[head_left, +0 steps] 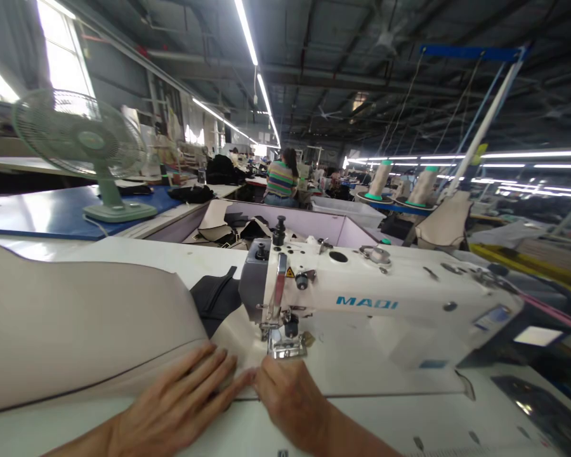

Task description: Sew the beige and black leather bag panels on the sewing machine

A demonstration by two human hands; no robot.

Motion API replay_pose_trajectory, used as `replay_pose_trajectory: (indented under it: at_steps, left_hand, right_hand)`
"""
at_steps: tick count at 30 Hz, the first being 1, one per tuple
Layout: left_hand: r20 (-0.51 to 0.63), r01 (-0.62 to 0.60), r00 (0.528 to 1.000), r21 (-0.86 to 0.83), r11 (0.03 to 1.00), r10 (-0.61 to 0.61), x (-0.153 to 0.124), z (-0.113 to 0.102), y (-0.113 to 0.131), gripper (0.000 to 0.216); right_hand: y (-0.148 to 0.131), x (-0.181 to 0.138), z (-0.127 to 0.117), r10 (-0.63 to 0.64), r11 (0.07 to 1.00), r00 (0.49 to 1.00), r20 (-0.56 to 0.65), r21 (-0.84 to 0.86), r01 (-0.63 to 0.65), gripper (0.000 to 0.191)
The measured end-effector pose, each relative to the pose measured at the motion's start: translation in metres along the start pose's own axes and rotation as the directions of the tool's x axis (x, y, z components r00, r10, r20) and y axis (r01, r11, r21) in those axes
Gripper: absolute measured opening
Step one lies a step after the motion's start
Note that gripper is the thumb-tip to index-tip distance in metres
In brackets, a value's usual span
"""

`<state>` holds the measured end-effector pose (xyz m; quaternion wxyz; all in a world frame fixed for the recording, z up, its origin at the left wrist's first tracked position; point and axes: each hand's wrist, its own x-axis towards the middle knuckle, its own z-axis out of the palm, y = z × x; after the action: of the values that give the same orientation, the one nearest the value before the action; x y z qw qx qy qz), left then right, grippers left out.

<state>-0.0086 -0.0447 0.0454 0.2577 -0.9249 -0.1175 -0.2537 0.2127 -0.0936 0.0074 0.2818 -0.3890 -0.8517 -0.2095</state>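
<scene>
A white sewing machine (385, 298) stands on the table, its presser foot (288, 346) down on a large beige fabric piece (76, 317). My left hand (181, 400) lies flat, fingers spread, on the fabric just left of the foot. My right hand (290, 397) presses the fabric's edge right in front of the foot. A dark fabric piece (216, 295) lies behind the beige one, left of the needle.
A green fan (88, 149) stands on a blue table at the left. A bin with fabric pieces (247, 225) sits behind the machine. Thread cones (380, 181) stand at the right rear. A person in a striped shirt (282, 181) sits far back.
</scene>
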Motion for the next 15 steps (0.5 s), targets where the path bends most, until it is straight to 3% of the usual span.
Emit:
replay_pose_trajectory:
  at_steps: [6, 9, 15]
  left_hand:
    - [-0.096, -0.211, 0.975, -0.106, 0.972, 0.201, 0.013, 0.011, -0.005, 0.026]
    - [-0.094, -0.196, 0.978, -0.145, 0.970, 0.184, 0.017, 0.015, -0.003, 0.024]
    - [-0.142, -0.118, 0.986, -0.195, 0.974, 0.091, 0.006, 0.027, 0.007, 0.020]
  right_hand:
    - [-0.005, 0.001, -0.007, 0.069, 0.997, 0.994, -0.082, -0.016, -0.071, 0.036]
    - [-0.005, -0.001, -0.005, 0.082, 0.994, 0.973, -0.215, -0.047, -0.095, 0.039]
    - [-0.003, -0.011, 0.022, 0.026, 0.986, 0.887, -0.462, -0.136, -0.100, 0.030]
